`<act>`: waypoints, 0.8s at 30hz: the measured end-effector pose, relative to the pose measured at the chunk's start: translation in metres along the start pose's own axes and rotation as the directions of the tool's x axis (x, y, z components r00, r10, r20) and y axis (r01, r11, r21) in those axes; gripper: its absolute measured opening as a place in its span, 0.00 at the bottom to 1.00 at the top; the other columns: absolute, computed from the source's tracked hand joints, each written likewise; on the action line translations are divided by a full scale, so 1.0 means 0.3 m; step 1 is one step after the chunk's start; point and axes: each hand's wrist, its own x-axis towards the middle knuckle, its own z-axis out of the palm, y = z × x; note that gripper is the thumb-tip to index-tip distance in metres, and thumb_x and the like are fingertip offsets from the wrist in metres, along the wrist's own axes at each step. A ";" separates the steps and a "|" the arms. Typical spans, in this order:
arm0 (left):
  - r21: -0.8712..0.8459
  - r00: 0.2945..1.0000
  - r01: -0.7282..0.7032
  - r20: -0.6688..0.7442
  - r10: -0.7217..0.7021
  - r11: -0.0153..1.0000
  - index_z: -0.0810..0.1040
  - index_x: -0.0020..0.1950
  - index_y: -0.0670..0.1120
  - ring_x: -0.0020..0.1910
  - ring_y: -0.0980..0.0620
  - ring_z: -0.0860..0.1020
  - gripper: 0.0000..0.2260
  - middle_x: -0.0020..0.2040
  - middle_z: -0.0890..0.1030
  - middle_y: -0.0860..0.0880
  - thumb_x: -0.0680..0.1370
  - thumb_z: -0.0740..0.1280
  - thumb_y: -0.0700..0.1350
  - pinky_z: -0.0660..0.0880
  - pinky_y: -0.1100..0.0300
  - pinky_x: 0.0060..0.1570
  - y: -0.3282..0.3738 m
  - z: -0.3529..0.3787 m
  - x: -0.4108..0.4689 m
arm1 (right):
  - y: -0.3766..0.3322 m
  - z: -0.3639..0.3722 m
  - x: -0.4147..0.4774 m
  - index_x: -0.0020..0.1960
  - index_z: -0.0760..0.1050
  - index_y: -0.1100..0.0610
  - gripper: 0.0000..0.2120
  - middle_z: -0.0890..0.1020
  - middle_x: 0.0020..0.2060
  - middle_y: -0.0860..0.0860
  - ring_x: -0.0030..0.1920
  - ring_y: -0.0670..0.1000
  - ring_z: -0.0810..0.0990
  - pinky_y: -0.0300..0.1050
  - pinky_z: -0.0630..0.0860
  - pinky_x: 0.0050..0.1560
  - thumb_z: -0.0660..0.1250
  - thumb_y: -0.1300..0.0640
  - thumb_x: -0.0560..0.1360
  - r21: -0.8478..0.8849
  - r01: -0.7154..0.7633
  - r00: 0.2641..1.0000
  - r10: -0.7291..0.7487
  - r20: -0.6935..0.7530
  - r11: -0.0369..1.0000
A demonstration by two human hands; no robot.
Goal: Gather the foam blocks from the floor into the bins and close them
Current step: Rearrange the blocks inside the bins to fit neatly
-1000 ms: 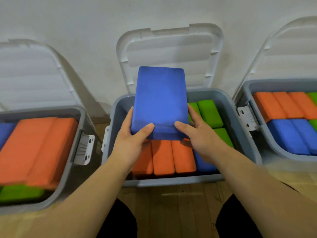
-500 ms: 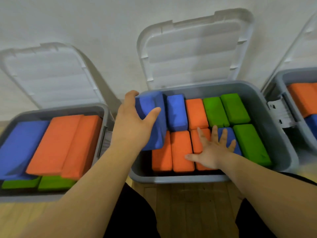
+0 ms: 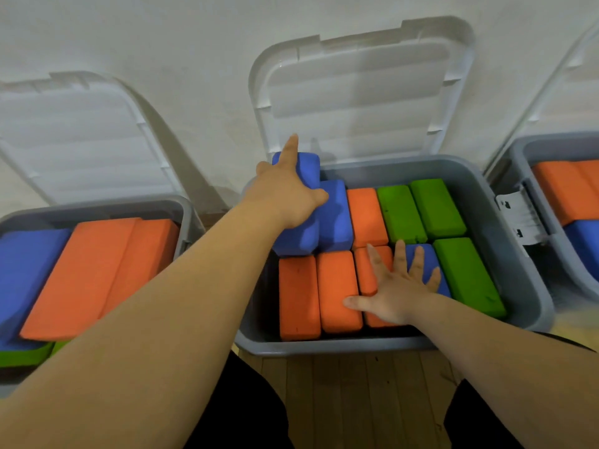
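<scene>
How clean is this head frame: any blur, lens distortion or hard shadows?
Head view: the wide-angle lens bows the middle lid outward; the edges smear slightly, worst at the right bin; light is soft, with the left hand shading the raised blue block; no strong glare.

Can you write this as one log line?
left hand: grips blue block, back-left of middle bin | right hand: flat on front blocks | lid: open

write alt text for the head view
A person's left hand holds a blue foam block in the back left corner of the open middle bin, while the right hand lies flat on packed orange and blue blocks. Open bins flank it.
</scene>
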 end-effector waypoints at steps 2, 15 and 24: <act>-0.019 0.999 0.036 0.003 -0.036 0.999 0.36 0.81 0.65 0.67 0.36 0.73 0.47 0.77 0.59 0.37 0.76 0.69 0.65 0.70 0.51 0.61 -0.029 0.005 0.022 | -0.004 0.004 0.001 0.76 0.24 0.34 0.60 0.22 0.76 0.54 0.76 0.65 0.23 0.73 0.33 0.74 0.61 0.17 0.63 -0.005 0.002 1.000 -0.002 -0.002 1.000; 0.385 0.855 -0.274 -0.321 0.406 0.881 0.74 0.75 0.49 0.64 0.34 0.72 0.28 0.68 0.75 0.40 0.80 0.53 0.60 0.69 0.41 0.59 -0.148 0.273 0.054 | -0.002 0.010 0.011 0.77 0.25 0.33 0.60 0.24 0.77 0.54 0.76 0.65 0.24 0.72 0.32 0.74 0.59 0.15 0.61 -0.023 -0.024 1.000 0.023 -0.021 0.999; 0.458 0.960 -0.260 0.216 0.177 0.850 0.38 0.81 0.67 0.80 0.35 0.32 0.32 0.82 0.32 0.42 0.81 0.47 0.71 0.37 0.40 0.79 -0.251 0.334 0.051 | -0.017 0.009 0.006 0.76 0.24 0.33 0.59 0.24 0.77 0.54 0.76 0.65 0.23 0.73 0.33 0.74 0.58 0.15 0.62 -0.022 -0.012 1.000 0.012 -0.007 1.000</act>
